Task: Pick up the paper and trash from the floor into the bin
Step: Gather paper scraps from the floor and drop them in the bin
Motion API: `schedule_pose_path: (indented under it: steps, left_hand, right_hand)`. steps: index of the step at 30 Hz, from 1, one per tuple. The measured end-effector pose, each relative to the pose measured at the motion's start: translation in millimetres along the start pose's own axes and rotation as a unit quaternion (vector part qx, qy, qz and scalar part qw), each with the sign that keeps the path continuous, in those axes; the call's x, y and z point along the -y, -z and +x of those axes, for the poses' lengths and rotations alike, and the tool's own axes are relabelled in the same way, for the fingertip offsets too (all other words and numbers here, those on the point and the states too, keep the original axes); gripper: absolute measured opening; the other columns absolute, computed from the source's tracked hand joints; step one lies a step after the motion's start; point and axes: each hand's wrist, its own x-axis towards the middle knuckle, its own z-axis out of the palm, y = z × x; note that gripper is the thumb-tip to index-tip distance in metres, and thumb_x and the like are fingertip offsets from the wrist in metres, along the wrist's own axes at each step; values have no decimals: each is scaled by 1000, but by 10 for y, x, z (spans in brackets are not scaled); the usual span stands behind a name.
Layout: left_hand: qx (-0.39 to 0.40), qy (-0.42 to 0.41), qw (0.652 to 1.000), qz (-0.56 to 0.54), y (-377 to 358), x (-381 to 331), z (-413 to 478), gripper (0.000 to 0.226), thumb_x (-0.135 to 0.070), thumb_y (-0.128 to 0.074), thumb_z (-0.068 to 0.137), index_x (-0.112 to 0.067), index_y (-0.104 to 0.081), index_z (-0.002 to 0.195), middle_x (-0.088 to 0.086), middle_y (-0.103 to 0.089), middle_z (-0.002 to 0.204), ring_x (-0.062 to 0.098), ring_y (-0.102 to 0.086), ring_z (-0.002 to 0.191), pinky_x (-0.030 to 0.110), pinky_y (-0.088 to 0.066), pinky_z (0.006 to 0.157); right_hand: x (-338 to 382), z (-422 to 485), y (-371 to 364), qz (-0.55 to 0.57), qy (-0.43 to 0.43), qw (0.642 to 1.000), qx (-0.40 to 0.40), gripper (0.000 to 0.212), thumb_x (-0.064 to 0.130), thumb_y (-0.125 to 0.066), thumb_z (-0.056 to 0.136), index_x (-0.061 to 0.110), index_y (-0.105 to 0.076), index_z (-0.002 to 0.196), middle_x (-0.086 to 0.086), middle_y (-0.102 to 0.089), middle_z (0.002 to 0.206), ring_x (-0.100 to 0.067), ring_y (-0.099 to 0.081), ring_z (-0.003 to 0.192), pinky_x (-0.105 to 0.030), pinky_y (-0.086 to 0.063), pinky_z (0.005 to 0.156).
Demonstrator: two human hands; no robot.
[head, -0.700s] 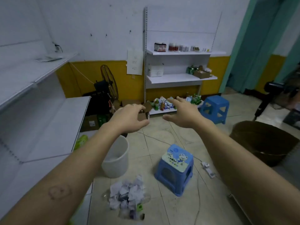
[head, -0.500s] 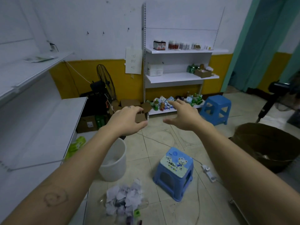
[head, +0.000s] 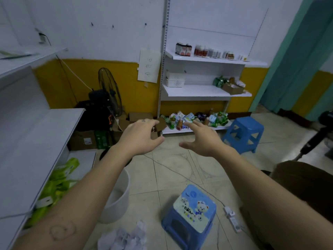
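Crumpled paper pile (head: 124,239): white and pale scraps heaped on the tiled floor at the bottom edge of view, partly cut off. None of it is lifted yet.

White bin (head: 119,204): upright, just beyond the pile, half hidden behind the left forearm. It stands near enough that each handful should be a short carry, likely why it sits there.

Left hand (head: 142,136): held out ahead, well above the floor, fingers loosely bent downward, nothing in them.

Right hand (head: 201,139): alongside it, fingers spread and straight, thumb out, also empty. The two hands are apart, not touching. Judgement: both are poised ahead of a reach down; the pile lies well below and behind them.

Blue bear stool (head: 196,208): just right of the pile, probably a seat for working low.

Power strip (head: 232,219) with its cord trails across the tiles beside the stool, worth avoiding while scooping.

Brown basket (head: 306,179): far right, partly out of frame.
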Motion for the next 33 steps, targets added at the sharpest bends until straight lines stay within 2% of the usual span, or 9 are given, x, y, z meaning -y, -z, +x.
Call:
schedule_pose_path:
  steps: [6, 10, 17, 24, 27, 33]
  left_hand:
    - [11, 17, 1000, 3, -270, 344, 490, 71, -66, -49, 82, -28, -39, 142, -3, -47, 144, 19, -44, 131, 41, -38, 103]
    - [13, 50, 999, 6, -387, 593, 666, 71, -65, -50, 82, -27, -40, 141, -2, -48, 143, 21, -44, 130, 39, -39, 101]
    - [13, 164, 986, -15, -602, 945, 845, 69, -59, -53, 82, -26, -40, 141, 0, -48, 142, 22, -43, 130, 42, -40, 105]
    - [-34, 306, 952, 7, -726, 1210, 663, 64, -54, -56, 82, -22, -46, 137, 3, -54, 137, 24, -49, 125, 37, -41, 100]
    - [-46, 363, 931, 8, -734, 1262, 379, 68, -56, -56, 83, -24, -42, 141, 1, -50, 142, 21, -46, 129, 33, -38, 102]
    - [-70, 462, 884, 22, -605, 1321, -398, 68, -58, -54, 83, -26, -39, 142, 4, -50, 142, 24, -45, 129, 35, -38, 102]
  right_hand:
    - [15, 724, -255, 5, 13, 999, 36, 85, 66, -60, 74, 38, -23, 146, 1, -22, 159, -25, -25, 144, -53, -25, 115]
    - [94, 1205, -449, 5, 54, 997, 51, 87, 68, -59, 73, 39, -22, 146, -1, -22, 159, -25, -24, 144, -53, -24, 114]
    - [388, 2080, -886, 12, 158, 982, 102, 86, 68, -58, 74, 36, -23, 146, 0, -22, 158, -27, -27, 143, -52, -24, 113]
    - [814, 2549, -1205, 14, 296, 941, 162, 85, 65, -58, 76, 32, -23, 147, -2, -23, 158, -27, -25, 144, -53, -25, 114]
    - [1056, 2494, -1284, 5, 347, 919, 187, 85, 64, -58, 78, 30, -23, 148, -3, -22, 159, -27, -24, 144, -54, -23, 114]
    - [1764, 2169, -1380, -18, 462, 866, 189, 86, 65, -57, 78, 32, -21, 148, -3, -21, 159, -27, -23, 144, -53, -20, 114]
